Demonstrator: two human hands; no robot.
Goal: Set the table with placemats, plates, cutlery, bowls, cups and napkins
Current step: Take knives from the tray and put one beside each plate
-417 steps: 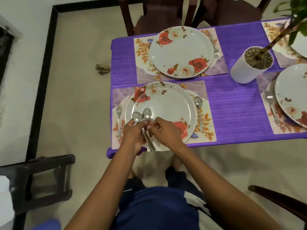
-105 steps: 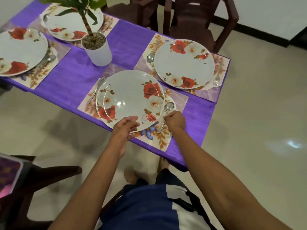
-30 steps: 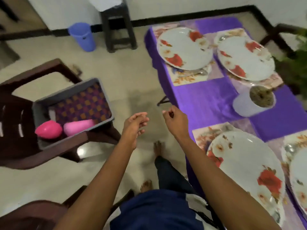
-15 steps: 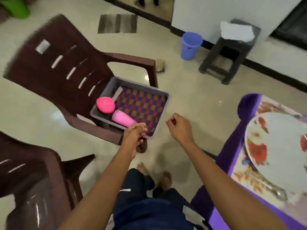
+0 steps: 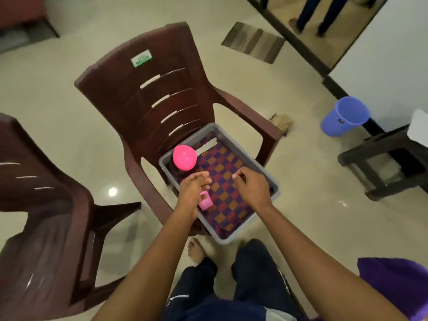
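A grey bin stands on the seat of a brown plastic chair. Inside it lies a purple-and-orange checkered cloth, with a pink bowl upside down at the far end. A pink cup lies on its side on the cloth. My left hand hovers right above the cup and hides most of it; whether it touches the cup I cannot tell. My right hand hangs over the middle of the bin, fingers loosely curled, holding nothing.
A second brown chair stands at the left. A blue bucket and a dark stool stand at the right by the wall. A corner of the purple tablecloth shows at bottom right. A person's legs are at top right.
I turned away from the set table toward the chair. Both hands moved forward from in front of the bin to over it, and the left hand now covers the pink cup.
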